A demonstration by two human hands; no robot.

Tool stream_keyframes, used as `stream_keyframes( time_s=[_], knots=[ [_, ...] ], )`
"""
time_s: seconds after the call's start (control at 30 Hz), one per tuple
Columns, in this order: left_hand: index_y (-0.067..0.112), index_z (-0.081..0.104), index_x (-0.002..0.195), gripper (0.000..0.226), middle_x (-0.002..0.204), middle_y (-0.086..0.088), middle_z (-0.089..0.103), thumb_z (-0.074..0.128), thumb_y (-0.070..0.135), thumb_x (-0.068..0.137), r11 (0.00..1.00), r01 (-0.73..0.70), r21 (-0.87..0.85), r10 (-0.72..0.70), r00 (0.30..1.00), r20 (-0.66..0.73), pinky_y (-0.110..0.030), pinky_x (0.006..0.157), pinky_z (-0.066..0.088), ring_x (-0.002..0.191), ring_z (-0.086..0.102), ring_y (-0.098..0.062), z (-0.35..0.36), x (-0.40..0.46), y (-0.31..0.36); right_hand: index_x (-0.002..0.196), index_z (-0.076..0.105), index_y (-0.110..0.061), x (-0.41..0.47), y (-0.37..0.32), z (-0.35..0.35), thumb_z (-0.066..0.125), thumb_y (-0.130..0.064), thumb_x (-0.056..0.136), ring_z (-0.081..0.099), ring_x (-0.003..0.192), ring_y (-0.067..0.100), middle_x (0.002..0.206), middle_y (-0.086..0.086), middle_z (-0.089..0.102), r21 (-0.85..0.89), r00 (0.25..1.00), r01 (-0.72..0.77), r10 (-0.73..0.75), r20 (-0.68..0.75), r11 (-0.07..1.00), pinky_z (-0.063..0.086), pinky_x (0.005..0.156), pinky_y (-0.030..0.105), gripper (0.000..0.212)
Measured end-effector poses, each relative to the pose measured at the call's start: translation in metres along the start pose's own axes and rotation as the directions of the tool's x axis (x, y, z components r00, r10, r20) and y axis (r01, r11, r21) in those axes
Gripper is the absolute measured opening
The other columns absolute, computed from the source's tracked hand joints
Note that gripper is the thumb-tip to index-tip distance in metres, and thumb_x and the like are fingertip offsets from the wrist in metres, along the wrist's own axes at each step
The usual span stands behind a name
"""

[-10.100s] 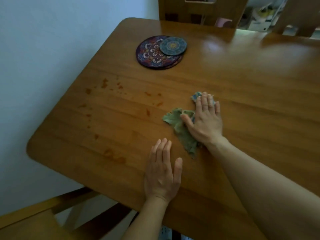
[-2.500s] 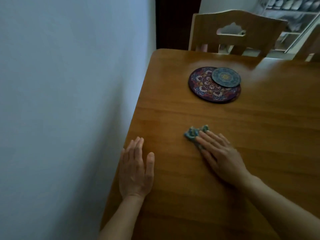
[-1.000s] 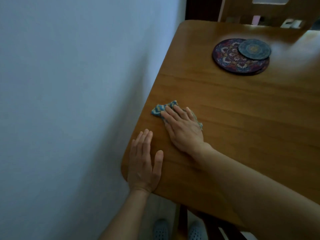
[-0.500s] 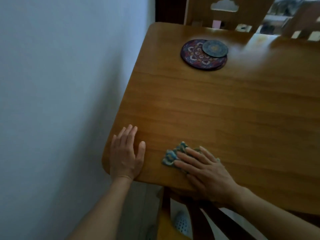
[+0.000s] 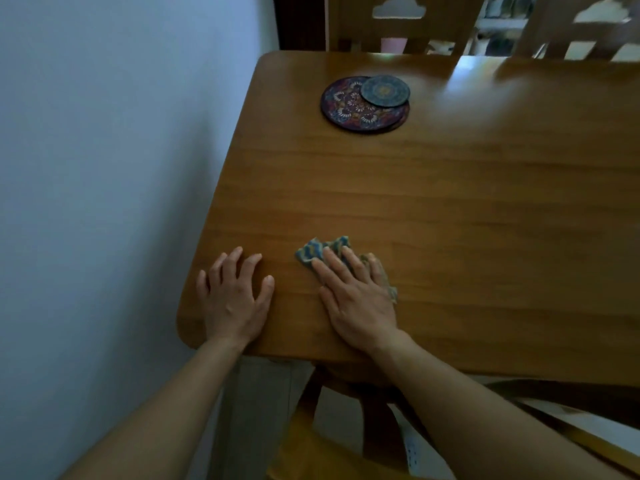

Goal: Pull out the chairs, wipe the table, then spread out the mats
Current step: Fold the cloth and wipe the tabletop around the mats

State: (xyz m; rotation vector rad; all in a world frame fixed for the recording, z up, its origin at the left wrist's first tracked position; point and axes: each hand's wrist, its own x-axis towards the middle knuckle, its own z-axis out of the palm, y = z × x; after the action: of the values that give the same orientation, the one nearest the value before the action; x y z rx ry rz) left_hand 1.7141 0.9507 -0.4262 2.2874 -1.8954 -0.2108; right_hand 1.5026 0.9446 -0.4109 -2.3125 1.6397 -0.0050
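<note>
In the head view, the right hand [image 5: 358, 303] lies flat with straight fingers pressing the cloth [image 5: 320, 252] onto the table [image 5: 450, 209] near its front left corner. The left hand [image 5: 235, 301] rests spread beside it. The stacked mats [image 5: 349, 107] lie well beyond.

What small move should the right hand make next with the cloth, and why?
Probably slide the cloth away from the near edge, across the table toward the mats. The right hand presses it flat near the table's near left corner, the left hand rests flat beside it, and the mats lie stacked, not spread, so wiping seems unfinished.
</note>
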Motion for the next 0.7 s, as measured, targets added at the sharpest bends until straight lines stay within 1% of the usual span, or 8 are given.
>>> stream_keyframes(
  time_s=[0.07, 0.13, 0.27, 0.37, 0.47, 0.53, 0.6, 0.7],
  knots=[
    [0.024, 0.055, 0.131, 0.042, 0.143, -0.007, 0.045, 0.048, 0.045, 0.094, 0.999, -0.007, -0.045, 0.005, 0.999, -0.041, -0.051, 0.116, 0.018, 0.135, 0.036, -0.026, -0.002, 0.005, 0.025, 0.153, 0.019, -0.041, 0.000, 0.015, -0.004, 0.021, -0.047, 0.103, 0.000, 0.151, 0.013, 0.162, -0.014, 0.012, 0.025, 0.993, 0.110, -0.111, 0.029, 0.994, -0.011, 0.119, 0.039, 0.050],
    [0.025, 0.051, 0.134, 0.044, 0.146, -0.005, 0.042, 0.045, 0.045, 0.095, 0.992, -0.066, -0.103, 0.064, 0.997, -0.031, -0.049, 0.117, 0.019, 0.137, 0.034, -0.024, -0.001, 0.011, 0.064, 0.152, 0.023, -0.041, -0.003, 0.044, -0.013, 0.021, -0.045, 0.103, 0.004, 0.150, 0.012, 0.162, -0.014, 0.017, 0.029, 0.991, 0.136, -0.136, 0.009, 0.990, -0.010, 0.119, 0.036, 0.049],
    [0.034, 0.028, 0.149, 0.055, 0.160, 0.003, 0.016, 0.039, 0.050, 0.098, 0.974, -0.091, -0.209, 0.126, 0.979, 0.163, -0.044, 0.122, 0.005, 0.148, 0.007, -0.017, 0.011, 0.019, 0.155, 0.151, 0.023, -0.043, -0.018, 0.135, -0.033, 0.014, -0.049, 0.100, 0.008, 0.150, 0.011, 0.161, -0.015, 0.020, 0.032, 0.992, -0.107, 0.109, -0.068, 0.994, -0.003, 0.120, 0.037, 0.052],
    [0.038, 0.015, 0.153, 0.063, 0.163, 0.007, 0.000, 0.036, 0.057, 0.096, 0.972, -0.105, -0.209, 0.158, 0.954, 0.256, -0.043, 0.121, -0.006, 0.149, -0.007, -0.015, 0.024, 0.024, 0.225, 0.151, 0.021, -0.044, -0.037, 0.228, -0.047, 0.017, -0.049, 0.100, 0.007, 0.150, 0.011, 0.161, -0.014, 0.018, 0.031, 0.947, -0.306, 0.307, -0.097, 0.952, -0.001, 0.120, 0.038, 0.052],
    [0.037, 0.011, 0.153, 0.068, 0.163, 0.008, -0.003, 0.034, 0.063, 0.095, 0.975, -0.079, -0.206, 0.131, 0.958, 0.256, -0.043, 0.120, -0.009, 0.149, -0.011, -0.015, 0.039, 0.030, 0.278, 0.152, 0.021, -0.040, -0.062, 0.317, -0.061, 0.023, -0.045, 0.102, 0.011, 0.150, 0.012, 0.162, -0.011, 0.018, 0.049, 0.869, -0.478, 0.480, -0.120, 0.877, 0.005, 0.122, 0.043, 0.050],
    [0.037, 0.011, 0.153, 0.068, 0.163, 0.008, -0.002, 0.030, 0.065, 0.094, 0.989, -0.050, -0.139, 0.078, 0.975, 0.208, -0.045, 0.120, -0.009, 0.149, -0.011, -0.015, 0.050, 0.030, 0.295, 0.153, 0.021, -0.037, -0.076, 0.362, -0.073, 0.027, -0.043, 0.102, 0.013, 0.149, 0.015, 0.162, -0.009, 0.019, 0.073, 0.815, -0.561, 0.566, -0.127, 0.824, 0.008, 0.121, 0.045, 0.051],
    [0.037, 0.009, 0.153, 0.069, 0.164, 0.008, -0.001, 0.025, 0.067, 0.094, 0.998, -0.054, -0.045, 0.060, 0.987, 0.149, -0.047, 0.120, -0.008, 0.150, -0.010, -0.016, 0.055, 0.024, 0.295, 0.153, 0.022, -0.034, -0.077, 0.386, -0.082, 0.028, -0.042, 0.102, 0.015, 0.149, 0.018, 0.162, -0.006, 0.021, 0.105, 0.755, -0.630, 0.638, -0.149, 0.770, 0.008, 0.121, 0.046, 0.052],
    [0.037, 0.009, 0.153, 0.068, 0.164, 0.008, 0.000, 0.021, 0.067, 0.093, 0.998, -0.057, -0.013, 0.058, 0.992, 0.108, -0.047, 0.120, -0.006, 0.150, -0.009, -0.017, 0.062, 0.023, 0.298, 0.153, 0.025, -0.030, -0.039, 0.402, -0.096, 0.026, -0.042, 0.102, 0.014, 0.149, 0.021, 0.162, -0.004, 0.021, 0.148, 0.678, -0.699, 0.714, -0.176, 0.700, 0.005, 0.121, 0.046, 0.052]
  ],
)
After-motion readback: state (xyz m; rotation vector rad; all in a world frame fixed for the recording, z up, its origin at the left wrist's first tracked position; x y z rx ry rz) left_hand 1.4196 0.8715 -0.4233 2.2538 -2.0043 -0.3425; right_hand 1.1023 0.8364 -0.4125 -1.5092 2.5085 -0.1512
